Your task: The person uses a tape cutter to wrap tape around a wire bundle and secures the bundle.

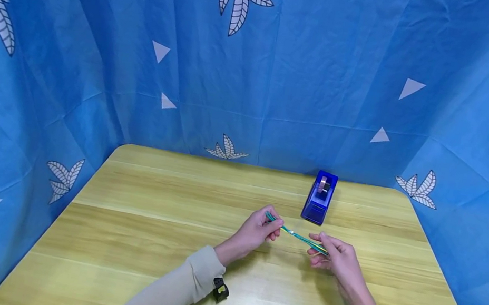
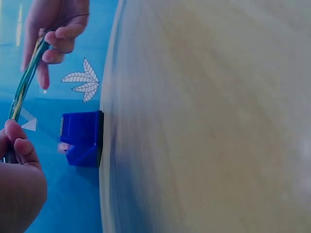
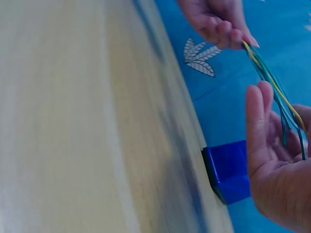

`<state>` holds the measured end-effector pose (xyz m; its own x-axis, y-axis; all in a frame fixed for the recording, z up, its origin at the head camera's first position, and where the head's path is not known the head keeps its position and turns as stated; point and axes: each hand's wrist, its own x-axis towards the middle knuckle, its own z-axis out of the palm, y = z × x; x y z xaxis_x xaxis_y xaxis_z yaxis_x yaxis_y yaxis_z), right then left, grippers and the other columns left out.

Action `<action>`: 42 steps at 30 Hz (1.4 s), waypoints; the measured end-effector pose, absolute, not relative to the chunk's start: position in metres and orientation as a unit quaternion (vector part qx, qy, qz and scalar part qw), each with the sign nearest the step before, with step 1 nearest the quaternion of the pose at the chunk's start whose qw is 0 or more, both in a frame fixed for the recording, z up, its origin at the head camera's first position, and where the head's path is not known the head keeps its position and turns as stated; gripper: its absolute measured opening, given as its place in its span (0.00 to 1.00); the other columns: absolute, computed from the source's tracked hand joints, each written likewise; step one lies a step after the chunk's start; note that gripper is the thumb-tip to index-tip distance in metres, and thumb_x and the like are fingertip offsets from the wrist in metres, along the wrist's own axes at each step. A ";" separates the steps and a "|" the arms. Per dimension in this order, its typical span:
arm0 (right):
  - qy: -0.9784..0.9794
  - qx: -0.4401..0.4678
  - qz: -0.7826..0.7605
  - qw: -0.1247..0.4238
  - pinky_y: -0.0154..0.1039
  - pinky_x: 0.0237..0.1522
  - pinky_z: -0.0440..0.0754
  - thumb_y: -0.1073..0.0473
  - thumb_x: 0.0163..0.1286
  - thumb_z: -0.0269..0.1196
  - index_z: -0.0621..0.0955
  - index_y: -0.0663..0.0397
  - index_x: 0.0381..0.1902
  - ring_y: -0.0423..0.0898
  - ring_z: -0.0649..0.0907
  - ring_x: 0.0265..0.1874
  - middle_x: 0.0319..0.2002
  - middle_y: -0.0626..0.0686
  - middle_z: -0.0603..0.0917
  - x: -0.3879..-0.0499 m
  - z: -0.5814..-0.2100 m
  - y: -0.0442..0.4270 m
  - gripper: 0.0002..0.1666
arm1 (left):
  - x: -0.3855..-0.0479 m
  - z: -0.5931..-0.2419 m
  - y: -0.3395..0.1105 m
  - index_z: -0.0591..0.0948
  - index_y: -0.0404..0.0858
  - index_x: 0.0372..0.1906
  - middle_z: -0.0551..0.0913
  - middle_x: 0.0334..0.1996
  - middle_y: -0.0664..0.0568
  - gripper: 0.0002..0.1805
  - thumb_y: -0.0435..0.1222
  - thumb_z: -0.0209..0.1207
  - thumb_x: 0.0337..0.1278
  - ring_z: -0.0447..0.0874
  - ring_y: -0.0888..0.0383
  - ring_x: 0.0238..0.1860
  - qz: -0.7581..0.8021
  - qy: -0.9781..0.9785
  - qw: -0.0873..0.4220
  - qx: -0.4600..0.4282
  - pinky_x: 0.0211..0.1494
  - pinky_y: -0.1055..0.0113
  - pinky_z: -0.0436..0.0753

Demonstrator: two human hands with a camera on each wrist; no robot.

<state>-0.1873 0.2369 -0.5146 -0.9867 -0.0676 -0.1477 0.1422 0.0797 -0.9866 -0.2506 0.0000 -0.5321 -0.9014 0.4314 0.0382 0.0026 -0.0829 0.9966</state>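
A thin bundle of green and yellow wires (image 1: 303, 237) is held in the air between both hands above the table. My left hand (image 1: 259, 228) pinches one end between thumb and fingers. The other end lies in my right hand (image 1: 339, 258), between thumb and fingers; in the right wrist view two fingers (image 3: 256, 116) of that hand stand fairly straight beside loose wire ends. A small shiny whitish patch shows midway on the bundle. From there a faint clear strip appears to run toward the blue tape dispenser (image 1: 319, 197), which stands just beyond the hands.
The wooden table (image 1: 139, 242) spreads under both arms, with a blue leaf-patterned curtain (image 1: 315, 68) behind and at its sides. The dispenser sits near the far edge. Small dark devices (image 1: 220, 290) are worn at both wrists.
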 end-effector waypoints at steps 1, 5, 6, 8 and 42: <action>0.717 0.033 -0.689 0.097 0.40 0.39 0.91 0.43 0.83 0.53 0.76 0.73 0.65 0.43 0.88 0.28 0.34 0.54 0.88 -0.188 -0.515 0.238 0.35 | -0.251 -0.532 0.000 0.74 0.38 0.40 0.80 0.29 0.52 0.05 0.34 0.56 0.77 0.75 0.62 0.28 0.714 0.664 0.144 0.167 0.34 0.70 0.77; 0.681 0.033 -0.715 0.155 0.37 0.37 0.89 0.41 0.83 0.52 0.80 0.65 0.58 0.40 0.85 0.26 0.31 0.48 0.87 -0.190 -0.517 0.243 0.31 | -0.251 -0.532 -0.001 0.75 0.37 0.41 0.81 0.32 0.40 0.05 0.34 0.57 0.76 0.77 0.60 0.29 0.706 0.673 0.132 0.179 0.34 0.69 0.80; 0.672 0.028 -0.721 0.166 0.36 0.36 0.89 0.42 0.83 0.53 0.82 0.62 0.55 0.39 0.85 0.25 0.30 0.48 0.87 -0.190 -0.517 0.243 0.28 | -0.251 -0.532 -0.001 0.75 0.36 0.41 0.81 0.33 0.36 0.05 0.34 0.57 0.76 0.77 0.60 0.29 0.704 0.674 0.130 0.181 0.35 0.69 0.81; 0.658 0.018 -0.732 0.177 0.33 0.33 0.87 0.45 0.83 0.54 0.84 0.59 0.50 0.38 0.83 0.24 0.28 0.46 0.87 -0.191 -0.518 0.244 0.23 | -0.252 -0.531 -0.002 0.76 0.36 0.42 0.81 0.37 0.28 0.05 0.34 0.57 0.76 0.78 0.60 0.30 0.699 0.679 0.128 0.186 0.35 0.68 0.81; 0.808 -0.032 -0.588 -0.033 0.34 0.29 0.86 0.58 0.77 0.64 0.87 0.69 0.50 0.40 0.86 0.24 0.29 0.59 0.88 -0.186 -0.515 0.234 0.17 | -0.256 -0.534 0.002 0.77 0.38 0.43 0.79 0.31 0.53 0.05 0.37 0.57 0.77 0.74 0.61 0.30 0.717 0.661 0.178 0.131 0.35 0.69 0.76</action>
